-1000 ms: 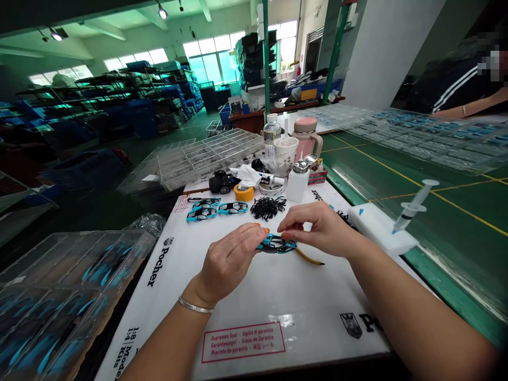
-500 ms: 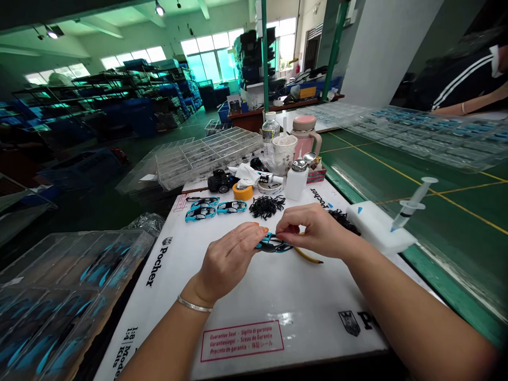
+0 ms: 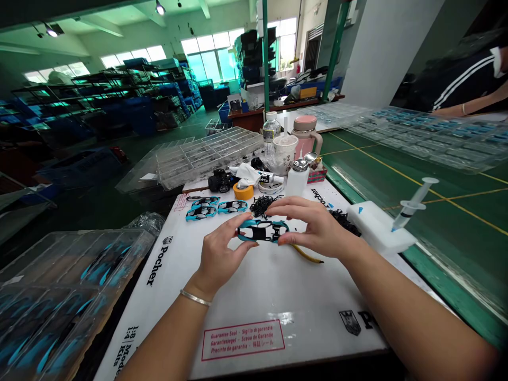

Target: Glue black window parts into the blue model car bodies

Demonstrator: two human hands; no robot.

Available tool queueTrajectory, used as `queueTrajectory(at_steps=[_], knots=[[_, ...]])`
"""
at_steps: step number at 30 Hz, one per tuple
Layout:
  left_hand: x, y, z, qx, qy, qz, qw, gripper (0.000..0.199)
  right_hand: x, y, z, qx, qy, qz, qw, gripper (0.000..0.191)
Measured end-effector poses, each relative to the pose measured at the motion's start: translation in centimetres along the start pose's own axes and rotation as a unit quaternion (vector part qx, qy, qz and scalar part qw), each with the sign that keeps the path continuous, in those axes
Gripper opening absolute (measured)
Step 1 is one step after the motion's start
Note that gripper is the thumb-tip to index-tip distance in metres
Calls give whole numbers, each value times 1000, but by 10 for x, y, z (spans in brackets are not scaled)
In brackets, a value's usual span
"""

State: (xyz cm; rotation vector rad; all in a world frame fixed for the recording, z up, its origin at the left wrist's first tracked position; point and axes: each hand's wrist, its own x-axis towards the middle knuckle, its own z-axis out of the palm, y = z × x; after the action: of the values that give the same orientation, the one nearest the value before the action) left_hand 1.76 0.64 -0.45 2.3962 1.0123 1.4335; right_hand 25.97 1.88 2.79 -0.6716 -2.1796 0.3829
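Between both hands is a blue and black model car body (image 3: pixel 260 233), above the white printed board (image 3: pixel 238 296). My left hand (image 3: pixel 222 251) grips its left end between thumb and fingers. At the right end, my right hand (image 3: pixel 311 227) holds it with the thumb below and the fingers above. Several similar blue car bodies (image 3: pixel 201 211) lie beyond my left hand. Behind my right hand's fingertips is a pile of small black parts (image 3: pixel 262 205). A thin yellow and black tool (image 3: pixel 308 256) lies under my right hand.
An orange tape roll (image 3: pixel 243 191), a white bottle (image 3: pixel 297 177) and a pink mug (image 3: pixel 305 135) stand at the back. To the right, a syringe (image 3: pixel 415 203) stands in a white block (image 3: pixel 381 227). Clear trays (image 3: pixel 135 243) hold blue parts at left. A person works at far right.
The car body has tilted up, showing more of its surface. My left hand has shifted to its end with thumb and fingers spread around it; my right fingers have opened from a pinch to its edges.
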Motion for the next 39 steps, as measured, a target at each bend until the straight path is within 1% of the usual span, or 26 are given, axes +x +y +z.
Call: queueTrajectory(at_steps=[2,3,5,9,13,19,22,25,30,32,34,36,39], knots=[[0,-1,0,-50,3,-60,997,60,-1,1,3,-15,-19,-13,1000,58],[0,-1,-1,-63,3,-81,995,61,-1,2,4,-23,-26,-15,999,60],[0,1,-1,-72,0,-100,992,61,-1,2,7,-42,-36,-9,998,58],[0,3,-1,-69,-4,-68,995,62,0,0,10,-76,-50,11,996,48],[0,4,-2,-48,5,-48,998,62,1,-6,12,-111,-62,15,992,43],[0,7,-4,-58,8,-75,995,66,1,-13,24,-163,-38,20,986,38],[0,8,-5,-60,7,-83,995,68,1,-12,29,-165,-31,18,986,33],[0,8,-4,-62,4,-81,995,69,0,-10,28,-161,-29,5,986,32],[-1,7,-3,-70,-6,-80,994,71,-1,-9,25,-165,-33,-16,986,34],[-1,7,-3,-69,-8,-88,994,72,0,-9,26,-167,-29,-16,985,34],[0,7,-5,-69,-10,-103,992,72,0,-10,27,-169,-27,-3,985,33],[2,7,-6,-77,-17,-126,989,74,1,-10,28,-163,-37,25,986,34],[4,7,-8,-113,-33,-177,977,77,1,-8,29,-132,-50,67,988,41]])
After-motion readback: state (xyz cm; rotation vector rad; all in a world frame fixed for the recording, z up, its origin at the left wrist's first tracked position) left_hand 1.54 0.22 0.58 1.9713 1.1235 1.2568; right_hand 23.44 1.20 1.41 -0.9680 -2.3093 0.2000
